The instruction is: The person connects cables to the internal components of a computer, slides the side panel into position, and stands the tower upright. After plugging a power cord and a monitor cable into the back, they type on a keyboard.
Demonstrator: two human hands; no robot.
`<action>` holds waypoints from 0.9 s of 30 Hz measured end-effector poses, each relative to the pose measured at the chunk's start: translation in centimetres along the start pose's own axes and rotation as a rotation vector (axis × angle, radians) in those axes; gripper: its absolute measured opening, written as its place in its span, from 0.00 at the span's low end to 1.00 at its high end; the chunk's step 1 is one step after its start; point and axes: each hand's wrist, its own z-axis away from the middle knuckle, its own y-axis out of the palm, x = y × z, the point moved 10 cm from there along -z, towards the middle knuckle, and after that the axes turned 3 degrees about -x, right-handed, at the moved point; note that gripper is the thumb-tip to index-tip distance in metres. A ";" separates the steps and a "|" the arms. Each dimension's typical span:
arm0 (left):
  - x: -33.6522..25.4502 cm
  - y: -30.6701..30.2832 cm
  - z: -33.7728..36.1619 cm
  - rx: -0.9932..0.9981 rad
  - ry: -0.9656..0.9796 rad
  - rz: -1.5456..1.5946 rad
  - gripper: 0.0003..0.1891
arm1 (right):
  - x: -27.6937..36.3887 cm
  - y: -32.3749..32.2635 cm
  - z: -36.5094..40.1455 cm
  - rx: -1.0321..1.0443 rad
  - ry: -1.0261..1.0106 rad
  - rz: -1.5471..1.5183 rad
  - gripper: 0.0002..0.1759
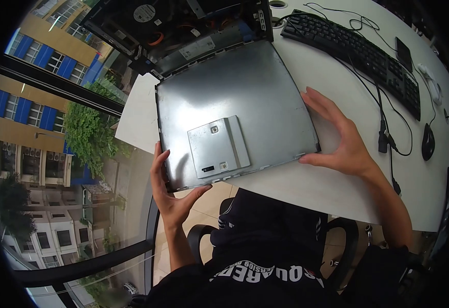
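A metal computer side panel (pixel 265 97) spans the space between my hands, its bare inner face turned up and a raised latch plate (pixel 209 151) near its front edge. My left hand (pixel 170 197) grips the front left corner, thumb at the front edge and fingers along the left side. At the front right corner, my right hand (pixel 342 141) has its thumb on the front edge and its fingers at the right side. Beyond the panel's far edge stands the uncovered black computer case (pixel 209 46), with a label and cables showing inside.
A black keyboard (pixel 357 56) lies on the white table (pixel 296 187) at the right. Near it are a black mouse (pixel 428 142), a phone (pixel 403 53) and loose power cables (pixel 383 138). A window (pixel 70 133) runs along the left, and a chair armrest (pixel 198 241) is below.
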 end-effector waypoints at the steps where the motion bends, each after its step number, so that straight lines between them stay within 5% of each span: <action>1: 0.1 0.0 -0.1 0.001 -0.005 0.004 0.61 | -0.1 -0.1 -0.2 -0.003 0.005 -0.008 0.68; 27: 0.7 0.4 -1.1 0.011 -0.029 0.026 0.60 | -0.4 -0.1 -0.7 -0.007 0.037 -0.013 0.68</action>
